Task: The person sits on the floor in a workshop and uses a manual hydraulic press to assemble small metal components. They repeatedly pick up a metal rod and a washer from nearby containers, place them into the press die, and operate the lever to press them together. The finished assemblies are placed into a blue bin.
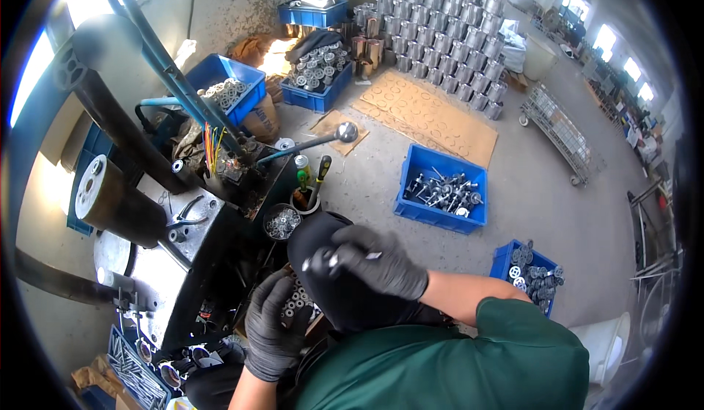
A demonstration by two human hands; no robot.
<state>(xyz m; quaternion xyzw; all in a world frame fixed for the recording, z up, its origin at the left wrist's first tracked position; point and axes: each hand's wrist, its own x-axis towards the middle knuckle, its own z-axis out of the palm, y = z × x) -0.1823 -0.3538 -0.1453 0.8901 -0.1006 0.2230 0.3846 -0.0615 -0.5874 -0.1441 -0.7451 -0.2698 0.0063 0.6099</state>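
Both my hands wear dark grey knit gloves. My right hand (385, 267) hovers over my black-clothed leg, its fingers curled around a small shiny metal part (328, 261); blur hides the part's exact shape. To the left and lower, my left hand (273, 333) is raised with its fingers bent and the thumb apart, and nothing shows between them. Beside it, partly covered by the hand and my leg, is a box of small metal rings (297, 304). A round tub of small metal pieces (282, 223) stands just beyond.
The machine's metal table (165, 263) stands at left, with pliers (187, 216) and a ball-ended lever (346, 132). Screwdrivers (320, 179) stand in a white cup. Blue crates hold shafted parts (447, 193) and dark wheel-shaped parts (539, 282). Metal cylinders (447, 28) are stacked behind cardboard (425, 113).
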